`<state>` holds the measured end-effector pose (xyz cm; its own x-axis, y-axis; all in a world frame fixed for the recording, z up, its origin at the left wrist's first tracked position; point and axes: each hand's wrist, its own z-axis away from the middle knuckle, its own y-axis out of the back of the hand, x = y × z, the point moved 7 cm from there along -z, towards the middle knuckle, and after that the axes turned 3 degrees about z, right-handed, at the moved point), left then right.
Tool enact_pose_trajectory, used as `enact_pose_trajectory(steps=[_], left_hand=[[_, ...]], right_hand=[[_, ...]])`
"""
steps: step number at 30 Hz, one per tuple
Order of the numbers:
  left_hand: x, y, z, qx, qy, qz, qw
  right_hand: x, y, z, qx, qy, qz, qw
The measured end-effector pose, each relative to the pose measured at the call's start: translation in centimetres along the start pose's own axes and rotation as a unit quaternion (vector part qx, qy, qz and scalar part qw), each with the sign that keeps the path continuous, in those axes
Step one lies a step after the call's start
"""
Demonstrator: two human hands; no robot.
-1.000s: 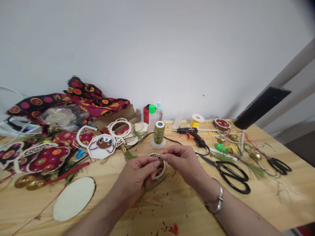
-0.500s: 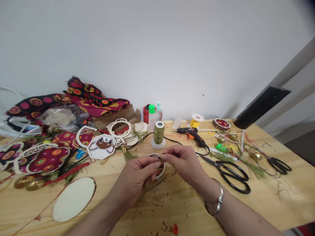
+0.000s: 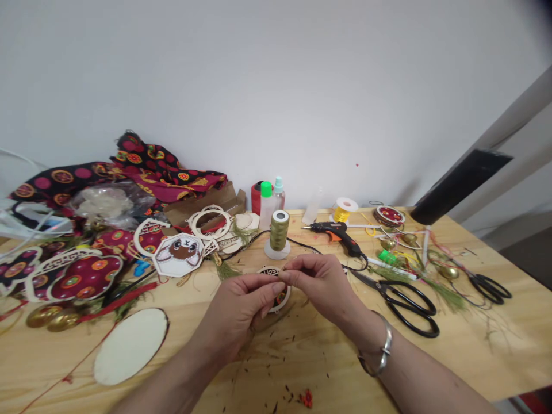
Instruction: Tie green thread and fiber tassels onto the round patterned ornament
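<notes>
Straight ahead, passage is being blocked by an upright olive-green thread cone (image 3: 280, 232). Beside the right hand (image 3: 321, 283), the way is being obstructed by black-handled metal scissors (image 3: 382, 287) and a black-and-orange glue gun (image 3: 340, 233). Nearer, room is being left over pale wooden tabletop (image 3: 334, 359).

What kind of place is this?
Probably a craft workbench: an olive-green thread cone, a black-and-orange glue gun and black-handled metal scissors sit on a light wooden table.
</notes>
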<state>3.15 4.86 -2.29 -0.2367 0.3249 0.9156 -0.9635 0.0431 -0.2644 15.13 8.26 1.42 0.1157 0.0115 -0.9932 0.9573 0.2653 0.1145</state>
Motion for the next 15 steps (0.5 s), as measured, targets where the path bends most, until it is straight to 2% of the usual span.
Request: enact_pose_trajectory(steps=[11, 15], left_hand=[[-0.05, 0.19, -0.11, -0.007, -0.015, 0.011, 1.000], [-0.01, 0.38, -0.06, 0.010, -0.014, 0.025, 1.000]], right_hand=[[0.51, -0.41, 0.14, -0.035, -0.037, -0.063, 0.997], [0.68, -0.53, 0.10, -0.051, -0.046, -0.070, 0.995]])
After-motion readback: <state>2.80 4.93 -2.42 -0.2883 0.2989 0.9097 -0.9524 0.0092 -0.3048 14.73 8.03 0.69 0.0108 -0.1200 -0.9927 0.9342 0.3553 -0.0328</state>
